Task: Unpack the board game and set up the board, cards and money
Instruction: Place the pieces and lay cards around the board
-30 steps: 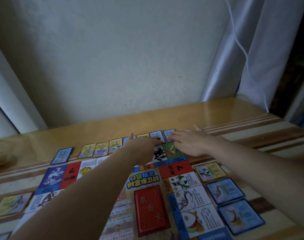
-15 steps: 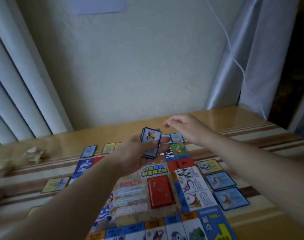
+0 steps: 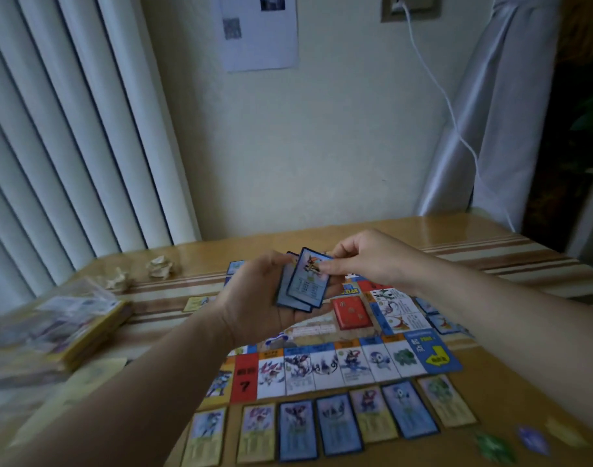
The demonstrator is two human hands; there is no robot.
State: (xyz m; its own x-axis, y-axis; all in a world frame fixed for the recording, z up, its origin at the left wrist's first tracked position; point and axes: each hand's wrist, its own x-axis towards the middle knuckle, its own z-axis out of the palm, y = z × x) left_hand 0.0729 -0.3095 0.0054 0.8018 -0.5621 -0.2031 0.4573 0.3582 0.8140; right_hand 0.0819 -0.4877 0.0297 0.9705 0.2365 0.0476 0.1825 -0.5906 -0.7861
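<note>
Our left hand point(image 3: 254, 298) cradled a small stack of blue cards point(image 3: 283, 294), and our right hand point(image 3: 369, 261) pinched the top card point(image 3: 306, 288), above the board point(image 3: 406, 358) lying flat on the worktop point(image 3: 490, 264). The blurred pile at left was perhaps the money point(image 3: 82, 318).

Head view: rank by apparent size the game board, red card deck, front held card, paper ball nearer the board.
1. game board
2. front held card and red card deck: alike, card nearer camera, so unranked
3. paper ball
</note>
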